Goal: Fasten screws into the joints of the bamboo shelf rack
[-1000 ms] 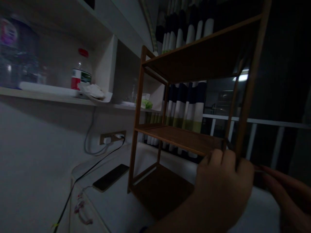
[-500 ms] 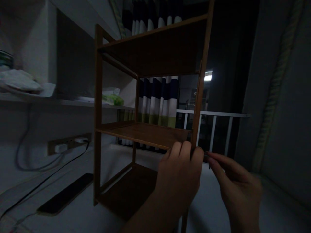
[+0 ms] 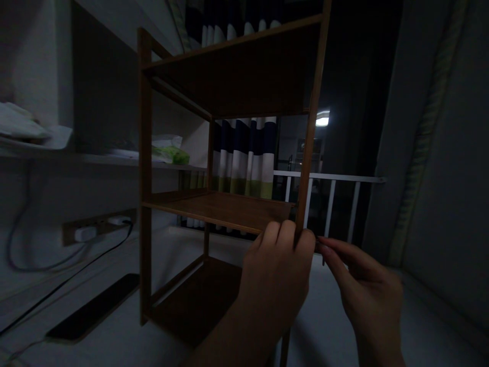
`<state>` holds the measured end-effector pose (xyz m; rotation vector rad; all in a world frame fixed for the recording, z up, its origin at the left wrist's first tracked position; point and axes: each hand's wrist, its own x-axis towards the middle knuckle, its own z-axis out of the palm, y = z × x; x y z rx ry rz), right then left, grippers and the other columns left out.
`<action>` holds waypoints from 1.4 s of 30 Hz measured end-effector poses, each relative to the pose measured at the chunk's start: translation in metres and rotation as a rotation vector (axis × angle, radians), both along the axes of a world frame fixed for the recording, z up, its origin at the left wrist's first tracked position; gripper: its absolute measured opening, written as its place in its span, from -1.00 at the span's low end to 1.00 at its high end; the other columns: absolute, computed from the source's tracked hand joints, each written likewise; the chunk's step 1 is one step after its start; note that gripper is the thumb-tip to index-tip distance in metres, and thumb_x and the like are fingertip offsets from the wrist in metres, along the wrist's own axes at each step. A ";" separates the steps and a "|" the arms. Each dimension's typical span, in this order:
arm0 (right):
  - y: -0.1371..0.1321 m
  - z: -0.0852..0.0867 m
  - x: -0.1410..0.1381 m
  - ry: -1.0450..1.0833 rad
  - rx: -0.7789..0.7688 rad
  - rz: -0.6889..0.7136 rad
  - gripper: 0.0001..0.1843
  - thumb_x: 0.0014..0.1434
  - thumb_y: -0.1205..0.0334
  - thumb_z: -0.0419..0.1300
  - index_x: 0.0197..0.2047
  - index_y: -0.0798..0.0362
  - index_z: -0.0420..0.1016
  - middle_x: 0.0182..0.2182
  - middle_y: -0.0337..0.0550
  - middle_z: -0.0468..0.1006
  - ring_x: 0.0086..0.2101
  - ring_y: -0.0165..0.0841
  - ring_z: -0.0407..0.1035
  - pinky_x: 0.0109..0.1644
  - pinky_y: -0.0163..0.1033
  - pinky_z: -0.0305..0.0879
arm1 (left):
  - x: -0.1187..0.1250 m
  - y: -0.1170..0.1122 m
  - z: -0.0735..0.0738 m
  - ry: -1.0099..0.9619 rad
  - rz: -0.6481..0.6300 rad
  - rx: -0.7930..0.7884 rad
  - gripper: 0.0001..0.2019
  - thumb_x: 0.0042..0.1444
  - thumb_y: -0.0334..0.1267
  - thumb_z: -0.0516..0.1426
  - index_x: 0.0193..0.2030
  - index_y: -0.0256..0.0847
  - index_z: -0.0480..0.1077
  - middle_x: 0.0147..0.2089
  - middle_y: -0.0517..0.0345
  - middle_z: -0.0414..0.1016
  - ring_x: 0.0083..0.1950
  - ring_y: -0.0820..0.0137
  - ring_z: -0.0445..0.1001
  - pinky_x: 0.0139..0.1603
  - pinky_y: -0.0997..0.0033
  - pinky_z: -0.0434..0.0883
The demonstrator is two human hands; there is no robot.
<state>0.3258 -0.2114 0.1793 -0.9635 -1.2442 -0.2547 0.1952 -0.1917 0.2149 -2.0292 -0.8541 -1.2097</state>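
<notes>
A brown wooden shelf rack (image 3: 305, 168) with three visible boards stands before me. My left hand (image 3: 277, 270) is wrapped round its right front post, at the level of the middle board (image 3: 229, 208), and hides the post there. Just to the right, my right hand (image 3: 367, 285) is closed in a pinch between thumb and forefinger. A thin hex key (image 3: 323, 262) is in that pinch, its short end showing below the fingers. Its other end lies against the outer side of the post, where the dim light and my fingers hide the contact.
On the left, a wall shelf (image 3: 95, 159) carries a green packet (image 3: 171, 154). Below it are a power strip (image 3: 91, 229) with plugs and cables, and a long dark flat object (image 3: 95, 308) on the white surface. White railing (image 3: 332, 178) and striped curtain (image 3: 244, 158) are behind.
The whole view has shifted slightly, so the rack and both hands appear a little further left. Both hands keep their grips at the post; any turn of the hex key is too small to see.
</notes>
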 end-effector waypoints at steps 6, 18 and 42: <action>-0.003 0.002 0.002 -0.039 -0.005 0.022 -0.81 0.03 0.27 0.24 -0.28 -0.24 0.51 -0.37 -0.51 0.57 -0.35 -0.58 0.45 -0.25 -0.57 0.39 | 0.000 0.000 0.000 0.000 0.001 0.001 -0.90 0.04 -0.38 0.08 -0.29 -0.12 0.28 -0.32 0.21 0.32 -0.31 0.33 0.29 -0.48 0.39 0.30; -0.001 0.002 0.000 -0.030 -0.025 0.073 -0.84 0.03 0.25 0.24 -0.26 -0.12 0.49 -0.36 -0.35 0.57 -0.35 -0.49 0.46 -0.32 -0.50 0.42 | -0.002 -0.001 -0.001 0.001 -0.006 -0.032 -0.91 0.05 -0.37 0.06 -0.29 -0.11 0.30 -0.29 0.20 0.34 -0.29 0.33 0.30 -0.47 0.40 0.32; -0.007 0.000 0.009 -0.161 0.003 0.106 -0.86 0.02 0.30 0.23 -0.30 -0.08 0.53 -0.29 -0.24 0.52 -0.27 -0.39 0.41 -0.29 -0.34 0.42 | -0.004 0.000 -0.003 -0.002 -0.047 -0.015 -0.90 0.02 -0.40 0.08 -0.32 -0.13 0.34 -0.28 0.16 0.37 -0.28 0.30 0.35 -0.48 0.35 0.39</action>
